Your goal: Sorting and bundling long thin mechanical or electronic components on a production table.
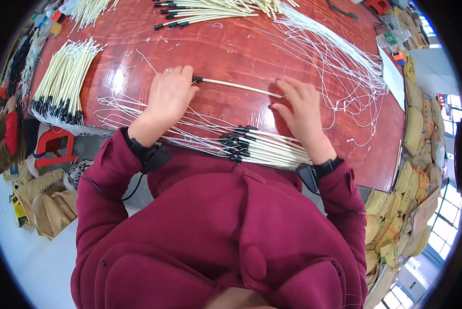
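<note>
A glossy red-brown wooden table [346, 167] spans the work; with the single rod as the dial's hub, a sprawling heap of thin white cords [313, 49] lies at two o'clock; a pile of cream rods with black ends [210, 11] sits at twelve; a dense upright-looking bundle of cream rods with black lower ends [68, 72] is at nine; a row of cream rods with black caps [272, 148] lies at five along the near edge, its white cords trailing toward eight.

The bare left hand [170, 92] curls beside the rod's capped end, though whether it pinches anything is hidden; the bare right hand [300, 105] has thumb and forefinger parted, the rod's plain end reaching between them, contact unclear.

The slim cream rod [241, 87] runs between the hands, tilted slightly down toward four o'clock; its small black cap [197, 79] is just beside the left thumb.

To handle it well, I would steady the capped end, keep the rod straight rather than bowed, guide the far end with light fingertips, and hold it clear of the loose cords so nothing snags.
</note>
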A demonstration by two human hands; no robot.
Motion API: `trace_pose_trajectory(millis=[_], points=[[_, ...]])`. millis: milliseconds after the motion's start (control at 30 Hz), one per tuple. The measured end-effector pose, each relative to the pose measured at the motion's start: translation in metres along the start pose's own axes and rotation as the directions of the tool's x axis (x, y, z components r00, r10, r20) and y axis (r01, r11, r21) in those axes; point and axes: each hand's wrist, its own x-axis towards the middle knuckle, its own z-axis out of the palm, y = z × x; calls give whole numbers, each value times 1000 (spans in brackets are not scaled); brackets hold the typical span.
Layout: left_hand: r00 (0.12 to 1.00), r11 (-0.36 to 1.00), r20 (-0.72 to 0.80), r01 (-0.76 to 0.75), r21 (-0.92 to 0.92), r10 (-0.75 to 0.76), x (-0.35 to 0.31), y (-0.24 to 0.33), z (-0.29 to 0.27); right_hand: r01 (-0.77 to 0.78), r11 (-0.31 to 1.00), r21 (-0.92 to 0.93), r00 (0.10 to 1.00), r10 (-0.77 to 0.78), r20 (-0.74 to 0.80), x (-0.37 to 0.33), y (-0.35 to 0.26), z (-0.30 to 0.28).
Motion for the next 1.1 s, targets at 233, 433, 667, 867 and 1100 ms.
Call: trace_pose_trajectory(millis=[233,433,667,867,1100], points=[[986,950,-159,-99,-298,53,1,-27,22,5,998,-57,1000,-3,29,10,3,24],[939,944,-269,129,-302,-214,-3,-99,-17,13,999,41,995,-17,96,-14,19,-21],[899,867,-52,401,-297,-434,-75,-223,-48,-295,903,313,910,166,380,-55,12,-101],[956,956,-53,286,-69,-290,-90,-183,-54,-285,884,372,923,147,356,-76,11,-95],[989,931,-143,-95,-353,47,20,-55,-42,-267,959,95,960,256,109,-65,31,-80]])
